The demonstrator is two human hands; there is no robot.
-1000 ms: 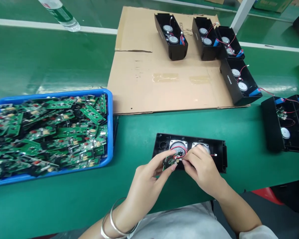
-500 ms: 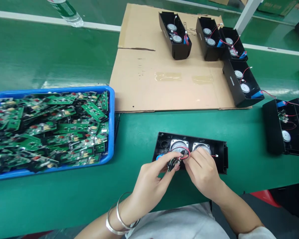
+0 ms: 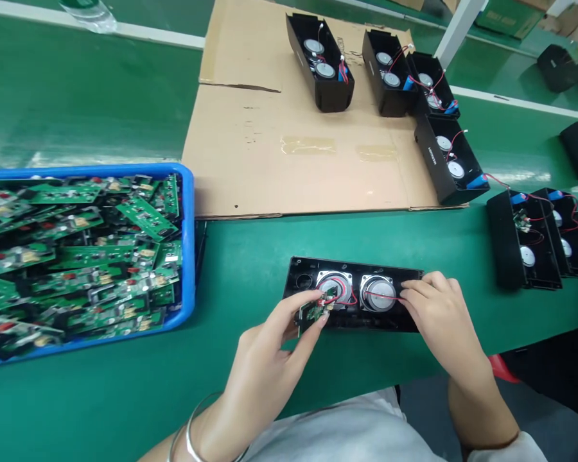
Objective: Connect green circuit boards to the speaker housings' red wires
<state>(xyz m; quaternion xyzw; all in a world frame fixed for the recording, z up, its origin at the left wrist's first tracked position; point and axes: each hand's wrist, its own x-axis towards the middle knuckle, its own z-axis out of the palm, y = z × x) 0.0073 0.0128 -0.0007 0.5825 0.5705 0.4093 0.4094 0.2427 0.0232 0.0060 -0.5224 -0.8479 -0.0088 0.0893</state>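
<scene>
A black speaker housing (image 3: 351,321) lies open on the green table, with two round speakers side by side in it. My left hand (image 3: 274,353) pinches a green circuit board (image 3: 312,313) between thumb and fingers over the housing's left part. Red wires loop from the board across the left speaker (image 3: 334,287). At the housing's right end, my right hand (image 3: 440,317) pinches the end of a red wire (image 3: 383,296) that runs over the right speaker (image 3: 379,298). The wire's tip is hidden by the fingers.
A blue tray (image 3: 189,244) heaped with green circuit boards stands at the left. Behind the housing lies a cardboard sheet (image 3: 318,183) bearing several black housings (image 3: 334,93). More housings (image 3: 503,247) stand at the right. A bottle (image 3: 94,16) is at the top left.
My right hand has moved right, from beside the left hand to the housing's right end. My left hand has turned the board so its green face shows. The view has shifted slightly right.
</scene>
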